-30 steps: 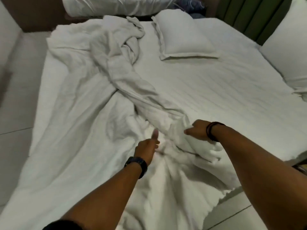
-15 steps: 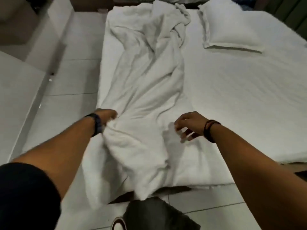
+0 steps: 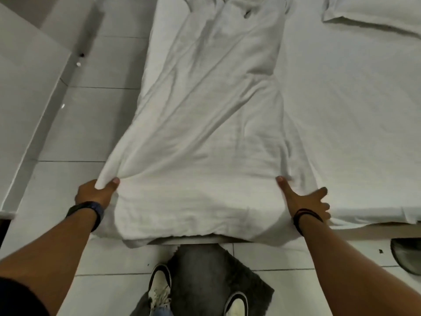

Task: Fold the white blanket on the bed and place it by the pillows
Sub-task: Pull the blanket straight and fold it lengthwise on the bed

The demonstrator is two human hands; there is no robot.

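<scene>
- White blanket (image 3: 205, 124): one long rumpled strip on the left portion of the bed (image 3: 355, 115); long axis runs from the bottom centre of the frame up to the top centre, narrowing and bunching toward the top edge; near end wide, draped over the foot edge of the mattress and hanging toward the floor
- Left hand (image 3: 96, 193): lower left of the frame, closed on the near left corner of the blanket, cloth pinched between thumb and curled fingers; dark watch on the wrist
- Right hand (image 3: 305, 201): lower right of centre, at the near right corner of the blanket; thumb stretched out along the cloth edge, fingers spread on the sheet; whether any cloth is gripped underneath cannot be told; dark bands on the wrist
- Pillow (image 3: 373, 14): upper right corner of the frame, lying flat, well apart from the blanket's near end
- Grey mat (image 3: 211, 277): bottom centre, on the tiled floor, under two light shoes (image 3: 159, 288)
</scene>
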